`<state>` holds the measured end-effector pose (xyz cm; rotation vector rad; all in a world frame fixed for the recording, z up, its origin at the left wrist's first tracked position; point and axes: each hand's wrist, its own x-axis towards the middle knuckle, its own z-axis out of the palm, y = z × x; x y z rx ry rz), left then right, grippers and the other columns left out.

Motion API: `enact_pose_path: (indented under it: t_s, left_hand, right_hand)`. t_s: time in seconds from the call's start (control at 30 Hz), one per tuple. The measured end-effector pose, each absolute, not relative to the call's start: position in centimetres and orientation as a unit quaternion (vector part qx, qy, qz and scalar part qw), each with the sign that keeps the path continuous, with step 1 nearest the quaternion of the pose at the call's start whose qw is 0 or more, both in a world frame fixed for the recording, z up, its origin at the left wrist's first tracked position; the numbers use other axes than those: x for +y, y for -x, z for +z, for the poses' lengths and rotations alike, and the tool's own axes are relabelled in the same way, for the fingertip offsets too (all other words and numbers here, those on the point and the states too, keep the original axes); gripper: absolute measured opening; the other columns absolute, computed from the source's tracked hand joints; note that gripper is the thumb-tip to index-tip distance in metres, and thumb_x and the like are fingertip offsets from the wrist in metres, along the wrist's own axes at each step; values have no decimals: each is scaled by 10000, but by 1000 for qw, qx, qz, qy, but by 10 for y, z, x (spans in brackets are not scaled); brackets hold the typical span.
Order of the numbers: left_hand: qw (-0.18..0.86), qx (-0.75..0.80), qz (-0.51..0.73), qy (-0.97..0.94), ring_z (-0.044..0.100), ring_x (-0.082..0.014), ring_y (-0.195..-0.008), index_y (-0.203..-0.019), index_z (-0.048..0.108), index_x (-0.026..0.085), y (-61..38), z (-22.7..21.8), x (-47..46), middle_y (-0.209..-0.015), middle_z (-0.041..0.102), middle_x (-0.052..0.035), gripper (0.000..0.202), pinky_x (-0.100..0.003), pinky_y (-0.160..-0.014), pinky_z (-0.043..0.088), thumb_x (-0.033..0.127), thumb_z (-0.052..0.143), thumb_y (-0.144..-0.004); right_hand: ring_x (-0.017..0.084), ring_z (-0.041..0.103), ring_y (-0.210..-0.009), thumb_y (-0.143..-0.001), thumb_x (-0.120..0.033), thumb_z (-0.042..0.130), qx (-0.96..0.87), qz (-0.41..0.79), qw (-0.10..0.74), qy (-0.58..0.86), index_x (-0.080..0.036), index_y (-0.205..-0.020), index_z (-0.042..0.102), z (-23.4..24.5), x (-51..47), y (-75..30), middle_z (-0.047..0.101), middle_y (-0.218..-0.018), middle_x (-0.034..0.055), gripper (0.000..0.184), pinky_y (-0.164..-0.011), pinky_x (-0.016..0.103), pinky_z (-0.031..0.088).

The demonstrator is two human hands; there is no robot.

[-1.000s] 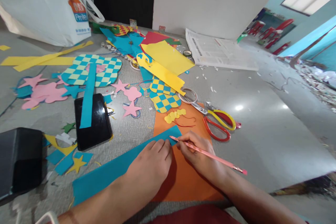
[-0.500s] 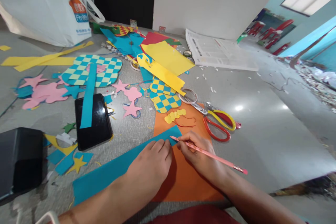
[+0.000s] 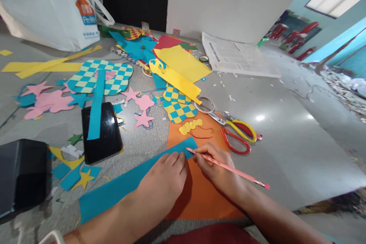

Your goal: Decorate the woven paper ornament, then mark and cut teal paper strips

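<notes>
My left hand lies flat on a long teal paper strip, its fingers together and pressing the strip down. My right hand grips a pink pencil, with the tip at the strip's upper edge. Under the strip's far end and both hands lies an orange paper sheet. Just beyond the sheet's top, a pair of red-and-yellow-handled scissors rests to the right of my right hand.
Woven teal and yellow paper mats, pink paper stars, and a black phone with a teal strip across it lie on the grey table. A black case sits at the left, with a white bag behind.
The pencil tip has shifted slightly to the right along the teal strip's edge. My left hand and the strip stay in place.
</notes>
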<state>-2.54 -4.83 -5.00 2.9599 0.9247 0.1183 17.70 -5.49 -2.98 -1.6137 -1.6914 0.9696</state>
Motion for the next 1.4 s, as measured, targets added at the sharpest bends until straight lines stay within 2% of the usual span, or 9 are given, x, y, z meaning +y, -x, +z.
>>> enact_pose_path:
  t_s: [0.4,0.7,0.93,1.4]
  left_hand:
    - [8,298,50,-953,690,-282,-1097,-1223,719,87,26,-53,-48,-1265,730,-166,442,-421,-955,582,40,547,-818]
    - [9,296,46,-954,699,-274,-1062,-1189,734,104,25,-48,-46,-1234,743,-157,417,-398,-913,598,51,570,-810]
    - [-5,293,48,-955,701,-275,-1060,-1185,738,101,26,-47,-46,-1228,748,-160,429,-395,-905,597,45,551,-803]
    - [8,293,43,-955,673,-288,-1128,-1215,719,95,27,-51,-48,-1271,725,-172,425,-421,-956,562,37,543,-833]
  right_hand:
    - [104,482,-556,-983,-316,585,-630,359,299,620,-193,-899,688,-36,-57,-181,571,-640,-43,181,-503,221,328]
    - [118,474,-578,-1007,-383,582,-613,378,297,627,-202,-931,697,-38,-57,-185,580,-668,-30,229,-518,233,334]
    - [115,470,-576,-1009,-378,587,-612,379,305,624,-205,-936,698,-43,-57,-186,581,-672,-34,218,-517,231,333]
    - [139,578,-623,-996,-340,578,-613,345,312,638,-207,-910,681,-44,-56,-188,659,-725,-4,188,-553,236,402]
